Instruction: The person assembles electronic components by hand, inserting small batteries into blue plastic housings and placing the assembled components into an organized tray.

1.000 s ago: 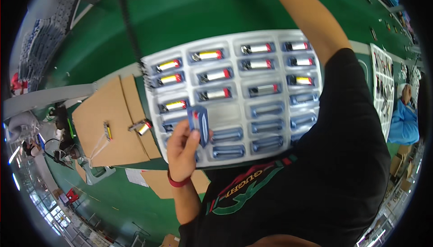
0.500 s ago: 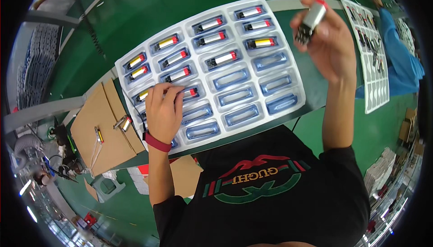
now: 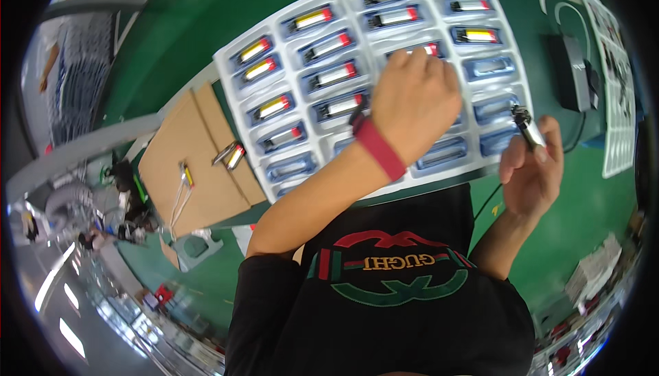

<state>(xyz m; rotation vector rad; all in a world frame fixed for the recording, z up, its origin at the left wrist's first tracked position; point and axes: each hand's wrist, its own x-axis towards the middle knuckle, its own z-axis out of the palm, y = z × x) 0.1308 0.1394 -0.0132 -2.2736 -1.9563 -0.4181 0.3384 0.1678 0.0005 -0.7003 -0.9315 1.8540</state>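
A white moulded tray (image 3: 460,77) with blue-tinted pockets lies before me. Many pockets hold small battery-like cylinders, silver or yellow with red caps and black ends, such as this battery (image 3: 333,76). My left hand (image 3: 417,105), a red band on its wrist, reaches across the tray with bent fingers over a pocket. A red-capped battery (image 3: 431,49) shows just past its knuckles; the fingertips are hidden. By the tray's near right corner, my right hand (image 3: 534,170) pinches a silver battery (image 3: 530,131), its black end pointing up and away.
Left of the tray, cardboard (image 3: 182,163) carries a few loose batteries (image 3: 230,155). A black box-shaped device (image 3: 571,74) with a cable sits on the green table to the right. Beyond it is another white tray (image 3: 616,101) with parts.
My left hand has moved right across the tray to another pocket. My right hand has come down and nearer with its battery. The view has shifted, so the tray appears farther right.
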